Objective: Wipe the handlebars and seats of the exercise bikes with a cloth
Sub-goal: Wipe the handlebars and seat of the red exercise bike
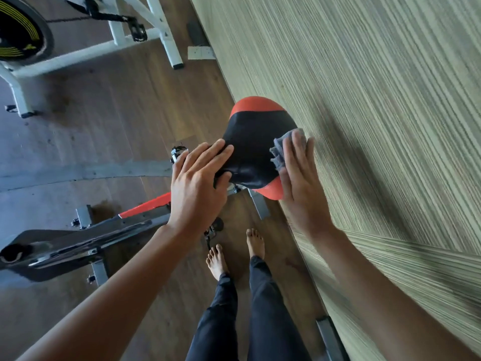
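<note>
Seat-wiping posture, seen from above. My left hand point(197, 183) holds the narrow nose of the seat point(256, 142): the fingers lie over its top and the thumb curls in against its near side, so the nose is clasped between them. My right hand point(299, 175) is flat with the fingers straight and together; it presses a grey cloth point(282, 149) against the right flank of the seat rather than gripping it, and a bunched edge of the cloth shows past the fingers on the seat side.

The seat is black in the middle with red at its broad far end and on the lower near edge; it stands on the red-and-grey bike point(104, 230), whose frame runs off to the left, and sits just beside the striped wall panel point(364, 100). Below it, my bare feet point(216, 261) stand on the dark wood floor point(117, 113), with dark trousers point(265, 308) above them. A white bike point(78, 56) with a black, yellow-striped flywheel point(18, 29) stands well apart at upper left.
</note>
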Demonstrator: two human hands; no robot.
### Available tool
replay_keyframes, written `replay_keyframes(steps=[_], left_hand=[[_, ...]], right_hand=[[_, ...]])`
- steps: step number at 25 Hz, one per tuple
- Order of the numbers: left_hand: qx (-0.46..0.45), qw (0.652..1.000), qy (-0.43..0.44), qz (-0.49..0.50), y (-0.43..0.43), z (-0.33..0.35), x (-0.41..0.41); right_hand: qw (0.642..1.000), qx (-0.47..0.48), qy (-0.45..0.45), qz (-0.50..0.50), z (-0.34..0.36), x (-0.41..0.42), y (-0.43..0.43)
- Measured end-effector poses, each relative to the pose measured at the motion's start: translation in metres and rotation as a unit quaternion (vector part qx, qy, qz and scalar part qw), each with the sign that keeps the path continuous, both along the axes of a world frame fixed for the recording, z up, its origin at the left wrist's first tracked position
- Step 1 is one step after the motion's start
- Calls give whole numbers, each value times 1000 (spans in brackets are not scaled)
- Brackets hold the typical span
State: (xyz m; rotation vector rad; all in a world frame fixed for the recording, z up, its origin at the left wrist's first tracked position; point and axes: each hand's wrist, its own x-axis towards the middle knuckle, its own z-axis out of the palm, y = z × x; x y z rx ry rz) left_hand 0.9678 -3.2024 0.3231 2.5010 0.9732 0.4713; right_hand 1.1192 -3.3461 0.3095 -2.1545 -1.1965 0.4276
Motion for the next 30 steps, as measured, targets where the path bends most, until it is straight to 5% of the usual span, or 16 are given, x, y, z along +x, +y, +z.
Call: replay_keyframes(steps=[10,14,20,30], left_hand=[[18,1000,11,10,0,-2,2],[19,1000,12,5,3,-1,2],[12,1000,18,-21,1,-2,-5],[7,1000,3,6,2,-5,-21]], right_hand=[[989,-118,-69,54,14,71,135],[986,-22,-120,113,12,41,80],[971,-30,-151,183,3,17,10],[987,-104,-119,33,4,52,135]])
